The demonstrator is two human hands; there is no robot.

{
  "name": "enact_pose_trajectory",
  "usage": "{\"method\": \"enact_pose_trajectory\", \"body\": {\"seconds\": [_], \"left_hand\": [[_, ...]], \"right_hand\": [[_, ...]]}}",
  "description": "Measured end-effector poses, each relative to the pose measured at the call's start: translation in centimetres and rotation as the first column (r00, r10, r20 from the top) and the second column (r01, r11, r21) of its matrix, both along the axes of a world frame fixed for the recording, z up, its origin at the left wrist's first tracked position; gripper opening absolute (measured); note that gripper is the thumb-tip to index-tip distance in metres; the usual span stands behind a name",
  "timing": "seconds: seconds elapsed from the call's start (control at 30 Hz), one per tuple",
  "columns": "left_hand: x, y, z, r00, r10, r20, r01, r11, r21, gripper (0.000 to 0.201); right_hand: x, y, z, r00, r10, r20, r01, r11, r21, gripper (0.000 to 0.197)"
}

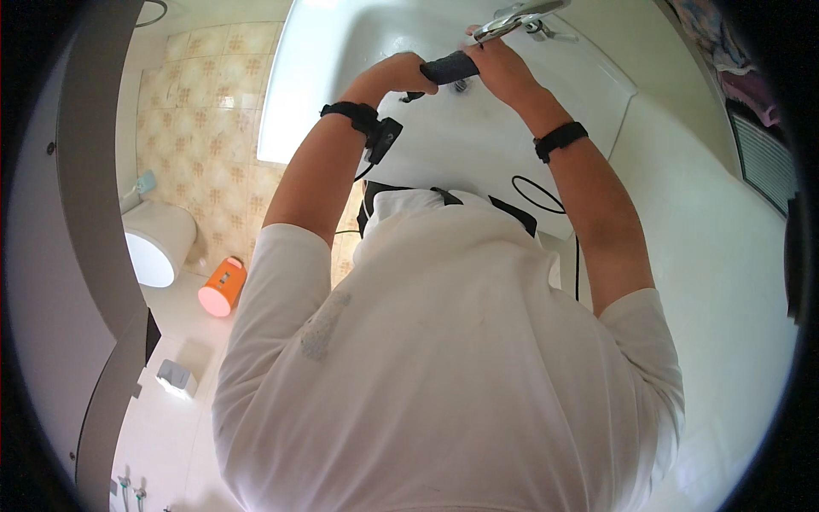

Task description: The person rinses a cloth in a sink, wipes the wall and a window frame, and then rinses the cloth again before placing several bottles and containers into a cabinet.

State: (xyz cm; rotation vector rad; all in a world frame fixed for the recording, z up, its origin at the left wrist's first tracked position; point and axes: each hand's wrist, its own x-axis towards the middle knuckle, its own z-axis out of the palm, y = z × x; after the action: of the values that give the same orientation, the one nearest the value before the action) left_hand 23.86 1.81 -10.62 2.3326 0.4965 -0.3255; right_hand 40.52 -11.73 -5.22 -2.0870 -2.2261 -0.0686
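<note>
A dark grey cloth (pixel 452 67), bunched into a thick roll, stretches between my two hands over a white basin (pixel 299 94). My left hand (pixel 404 75) is closed round its left end, and a dark bit of it hangs below the fingers. The other end sits in my right hand (pixel 502 72), closed near the chrome tap (pixel 520 19); the spout partly hides those fingers. Under the cloth lies the drain (pixel 461 86). Whether water is running cannot be made out.
Black straps ring both wrists; a thin black cable (pixel 577 269) hangs by my right arm. To the left are a white toilet (pixel 171 235), an orange bin (pixel 223 288) and a white box (pixel 177 379). Folded fabrics (pixel 712 34) lie at the far right.
</note>
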Motion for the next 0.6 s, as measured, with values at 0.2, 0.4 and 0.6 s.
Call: {"method": "enact_pose_trajectory", "body": {"seconds": [0.2,0.4,0.6], "left_hand": [[-1.0,-1.3,-0.6,0.949,0.292,-0.117,-0.234,0.408,-0.882,0.022],[0.5,-0.5,0.2,0.978,0.075,-0.197,-0.19,0.719,-0.668,0.032],[2.0,-1.7,-0.5,0.96,0.131,0.246,-0.165,0.979,0.121,0.024]], "right_hand": [[1.1,1.3,-0.2,0.992,-0.093,-0.089,0.051,0.917,-0.397,0.031],[0.8,1.1,1.3,0.975,0.222,-0.001,-0.217,0.955,0.203,0.031],[0.6,-0.3,-1.4,0.967,-0.252,-0.027,0.224,0.9,-0.373,0.022]]}}
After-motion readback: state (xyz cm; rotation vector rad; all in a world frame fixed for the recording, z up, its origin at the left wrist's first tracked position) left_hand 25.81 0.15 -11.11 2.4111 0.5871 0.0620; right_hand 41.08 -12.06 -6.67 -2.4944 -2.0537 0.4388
